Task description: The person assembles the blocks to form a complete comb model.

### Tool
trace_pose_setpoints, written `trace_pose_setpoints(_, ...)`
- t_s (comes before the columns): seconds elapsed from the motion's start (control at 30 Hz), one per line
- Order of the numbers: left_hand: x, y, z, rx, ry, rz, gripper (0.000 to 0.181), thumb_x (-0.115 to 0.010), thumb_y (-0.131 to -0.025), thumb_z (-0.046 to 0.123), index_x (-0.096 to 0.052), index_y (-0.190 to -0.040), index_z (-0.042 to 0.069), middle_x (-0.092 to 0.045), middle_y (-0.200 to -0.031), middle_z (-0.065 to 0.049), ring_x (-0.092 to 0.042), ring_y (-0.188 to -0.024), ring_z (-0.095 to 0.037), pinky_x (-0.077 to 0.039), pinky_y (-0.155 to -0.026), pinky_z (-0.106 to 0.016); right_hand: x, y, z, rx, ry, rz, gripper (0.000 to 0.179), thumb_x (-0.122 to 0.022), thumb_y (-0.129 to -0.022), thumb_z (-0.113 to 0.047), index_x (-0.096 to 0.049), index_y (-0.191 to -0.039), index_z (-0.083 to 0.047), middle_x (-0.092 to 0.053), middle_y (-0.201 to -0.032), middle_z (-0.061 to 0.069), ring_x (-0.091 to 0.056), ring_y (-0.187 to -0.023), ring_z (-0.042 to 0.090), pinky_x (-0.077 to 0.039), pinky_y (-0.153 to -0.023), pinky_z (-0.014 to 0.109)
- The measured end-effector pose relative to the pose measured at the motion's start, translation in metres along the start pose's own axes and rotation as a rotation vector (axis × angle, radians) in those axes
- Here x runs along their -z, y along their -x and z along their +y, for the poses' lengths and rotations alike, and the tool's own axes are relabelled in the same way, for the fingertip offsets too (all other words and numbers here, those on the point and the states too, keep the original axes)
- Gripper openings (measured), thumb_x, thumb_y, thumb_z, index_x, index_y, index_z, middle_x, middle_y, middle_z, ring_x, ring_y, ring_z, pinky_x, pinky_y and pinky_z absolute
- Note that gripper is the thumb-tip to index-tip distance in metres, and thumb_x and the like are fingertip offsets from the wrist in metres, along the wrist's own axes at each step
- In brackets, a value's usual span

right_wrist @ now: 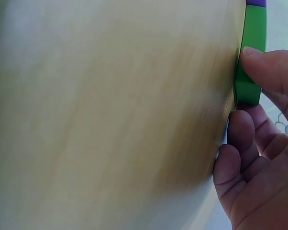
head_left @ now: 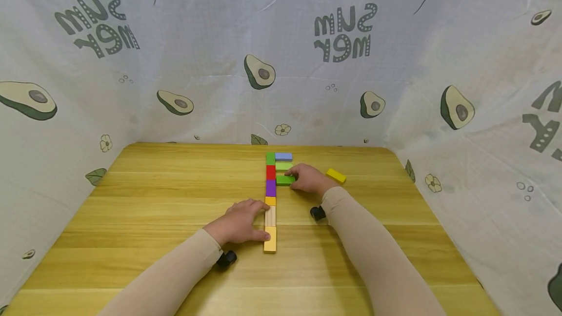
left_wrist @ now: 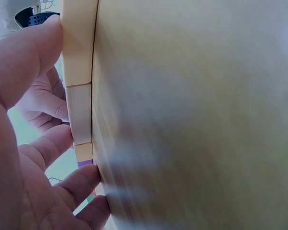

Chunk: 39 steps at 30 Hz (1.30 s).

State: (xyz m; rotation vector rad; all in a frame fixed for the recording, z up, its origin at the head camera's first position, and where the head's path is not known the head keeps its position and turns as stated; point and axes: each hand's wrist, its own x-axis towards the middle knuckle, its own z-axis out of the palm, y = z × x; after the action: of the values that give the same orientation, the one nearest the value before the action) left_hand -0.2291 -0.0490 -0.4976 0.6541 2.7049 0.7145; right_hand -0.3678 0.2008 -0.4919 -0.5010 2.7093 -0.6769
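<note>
A column of blocks runs down the middle of the table: green (head_left: 270, 158), red (head_left: 270, 172), purple (head_left: 270, 188), small orange (head_left: 270, 201), plain wood (head_left: 271, 216) and pale orange (head_left: 270, 244) nearest me. From its right side, a blue block (head_left: 284, 157) and a lime block (head_left: 282, 166) stick out. Below them lies a longer green block (head_left: 284, 181), its left end against the column; my right hand (head_left: 309, 178) pinches its right end between thumb and finger. My left hand (head_left: 239, 221) rests along the column's left side, thumb at the pale orange block, fingers spread beside the plain wood one.
A loose yellow block (head_left: 335, 175) lies to the right of my right hand. Dark wrist cameras (head_left: 227, 259) hang under both wrists. A printed cloth (head_left: 210, 52) rises behind the wooden table (head_left: 175, 179) and along both sides.
</note>
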Motion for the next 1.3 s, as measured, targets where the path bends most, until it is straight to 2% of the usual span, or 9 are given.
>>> trace_pose_setpoints(0.2, -0.0005, 0.0000, -0.0001, -0.007, -0.002, 0.003, 0.074, -0.084, -0.087, 0.049, -0.055, -0.147, 0.018, -0.056, -0.151, -0.008, -0.049, -0.143, -0.035, -0.038, -0.118, -0.060, -0.0002, 0.0001, -0.0002, -0.005, -0.016, -0.005, 0.044, -0.074, -0.096, -0.012, -0.069, -0.140, -0.011, -0.066, -0.143, 0.012, -0.060, -0.133, 0.029, -0.044, -0.120, 0.050)
trace_pose_setpoints(0.7, -0.0010, -0.0004, -0.0015, -0.010, -0.006, 0.005, 0.075, -0.084, -0.087, 0.050, -0.055, -0.148, 0.019, -0.056, -0.151, -0.008, -0.049, -0.144, -0.034, -0.037, -0.119, -0.060, 0.0001, 0.0003, 0.0002, -0.001, -0.022, -0.013, 0.045, -0.075, -0.096, -0.013, -0.068, -0.140, -0.012, -0.067, -0.141, 0.012, -0.061, -0.124, 0.028, -0.047, -0.117, 0.049)
trace_pose_setpoints(0.93, -0.0007, -0.0003, -0.0011, -0.015, -0.005, 0.003, 0.074, -0.084, -0.087, 0.050, -0.055, -0.148, 0.018, -0.057, -0.149, -0.007, -0.051, -0.142, -0.033, -0.038, -0.118, -0.059, 0.0003, -0.0003, -0.0002, -0.009, -0.023, -0.012, 0.045, -0.075, -0.096, -0.013, -0.069, -0.140, -0.013, -0.067, -0.141, 0.012, -0.061, -0.126, 0.029, -0.047, -0.117, 0.049)
trace_pose_setpoints(1.3, -0.0015, -0.0010, -0.0014, -0.004, -0.010, 0.002, 0.075, -0.083, -0.087, 0.051, -0.055, -0.148, 0.018, -0.057, -0.149, -0.006, -0.050, -0.143, -0.033, -0.039, -0.118, -0.058, -0.0003, 0.0006, -0.0017, -0.013, -0.007, -0.009, 0.046, -0.076, -0.096, -0.014, -0.068, -0.141, -0.013, -0.067, -0.141, 0.012, -0.063, -0.121, 0.028, -0.047, -0.116, 0.049)
